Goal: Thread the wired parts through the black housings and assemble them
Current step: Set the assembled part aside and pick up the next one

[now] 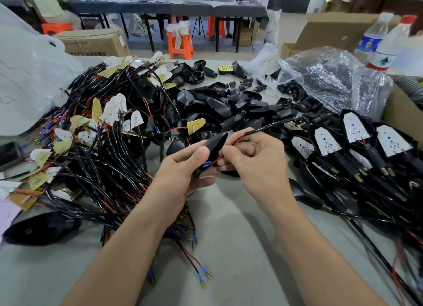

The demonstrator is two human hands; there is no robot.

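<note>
My left hand [183, 168] grips a pointed black housing [214, 145] over the middle of the table, its tip aimed up and right. My right hand [254, 159] pinches a thin red wire [233, 142] with blue-sleeved ends beside the housing's lower opening. That wire joins a black cable [272, 124] running right to a small circuit board [294, 123]. A big tangle of wired LED boards [107, 131] lies on the left. Loose black housings [224, 104] are heaped behind my hands. Assembled units [357, 150] with white LED boards lie on the right.
The grey table [229, 237] holds a clear plastic bag of small black parts [325, 76] at the back right, with two water bottles [380, 44] and cardboard boxes behind. A lone black housing [41, 227] lies front left. Orange stools and another table stand beyond.
</note>
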